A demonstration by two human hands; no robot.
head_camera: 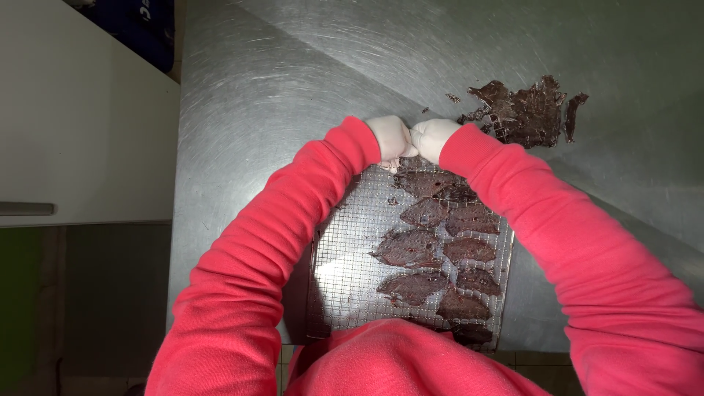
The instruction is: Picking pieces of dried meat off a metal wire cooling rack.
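Seen from above: two arms in red sleeves reaching forward over a wire rack point(352, 257) that lies on a steel table point(257, 95). Left hand point(391, 138) and right hand point(433, 138), both in white gloves, pressed knuckle to knuckle at the far edge of the rack, touching each other. Fingers of both curled under and hidden behind the backs of the hands; cannot tell whether clamped on anything or simply closed. Just below the hands, at the far end of the rack, a dark flat piece of dried meat point(425, 182), its top edge meeting the gloves; contact likely but the grip itself out of sight. More dark flat pieces point(440, 257) spread in two rough columns down the right half of the rack, some overlapping at the edges, the nearest ones partly covered by the red top. Left half of the rack bare mesh, brightly lit near the lower left. Beyond the hands and to the right, off the rack and directly on the table, a loose pile of dried meat point(522, 114) of the same dark colour, with a few small crumbs beside it. To the left of the table, a white surface point(73, 117), and at the top left corner a dark blue object point(143, 26), too cropped to identify.
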